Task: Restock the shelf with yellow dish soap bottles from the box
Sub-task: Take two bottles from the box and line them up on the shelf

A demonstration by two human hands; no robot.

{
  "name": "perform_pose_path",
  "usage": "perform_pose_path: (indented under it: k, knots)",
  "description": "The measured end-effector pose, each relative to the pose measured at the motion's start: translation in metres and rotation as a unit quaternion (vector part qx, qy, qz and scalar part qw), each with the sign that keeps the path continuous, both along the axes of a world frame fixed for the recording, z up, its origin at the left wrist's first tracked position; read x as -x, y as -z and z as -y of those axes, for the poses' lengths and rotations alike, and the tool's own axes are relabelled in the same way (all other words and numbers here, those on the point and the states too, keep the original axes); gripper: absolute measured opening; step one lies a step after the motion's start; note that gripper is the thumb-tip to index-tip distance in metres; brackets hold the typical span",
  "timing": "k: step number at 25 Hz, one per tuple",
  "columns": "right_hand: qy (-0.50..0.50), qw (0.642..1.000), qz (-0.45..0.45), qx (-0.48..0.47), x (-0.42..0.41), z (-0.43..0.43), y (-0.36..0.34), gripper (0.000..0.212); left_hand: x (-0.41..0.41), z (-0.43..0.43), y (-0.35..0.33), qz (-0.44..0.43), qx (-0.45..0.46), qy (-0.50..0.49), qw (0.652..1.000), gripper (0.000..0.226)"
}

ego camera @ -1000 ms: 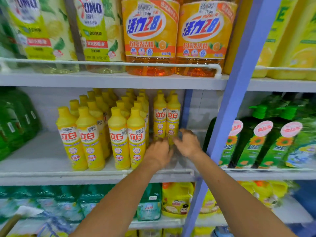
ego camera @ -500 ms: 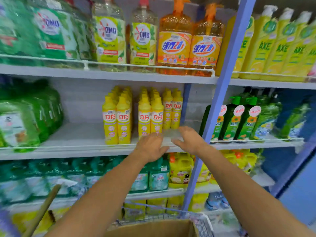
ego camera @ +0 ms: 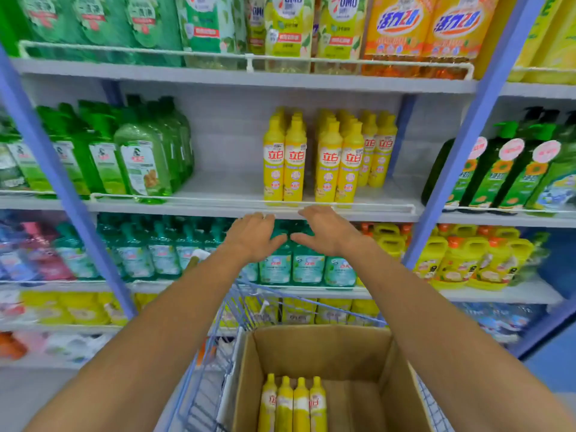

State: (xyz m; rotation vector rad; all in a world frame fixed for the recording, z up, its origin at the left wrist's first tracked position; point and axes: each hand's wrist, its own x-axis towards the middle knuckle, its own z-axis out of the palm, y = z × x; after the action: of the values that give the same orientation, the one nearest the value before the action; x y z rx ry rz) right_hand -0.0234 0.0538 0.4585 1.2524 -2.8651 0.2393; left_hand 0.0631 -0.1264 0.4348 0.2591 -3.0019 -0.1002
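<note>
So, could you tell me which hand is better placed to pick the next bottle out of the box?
Probably the left hand: both it and the right hand are open and empty, but the four yellow bottles stand against the left wall of the box.

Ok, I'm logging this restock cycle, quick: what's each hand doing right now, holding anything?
Left hand: open, fingers spread, holding nothing.
Right hand: open, fingers spread, holding nothing.
</note>
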Motion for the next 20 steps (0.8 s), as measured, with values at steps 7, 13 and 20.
perform_pose_path:
  k: [7,13,20]
  knots:
    - [0.015,0.995,0.090,-0.049,-0.030,-0.016,0.114,0.072,-0.024,-0.020,0.109,0.073,-0.051,-0.002,0.996,0.062]
    - [0.028,0.975,0.186,-0.122,-0.043,-0.056,0.227,0.064,-0.037,-0.056,0.231,0.182,-0.092,0.001,0.979,0.060]
    - [0.075,0.937,0.276,-0.203,-0.036,-0.078,0.370,0.075,-0.047,-0.067,0.346,0.302,-0.124,-0.009,0.945,0.057]
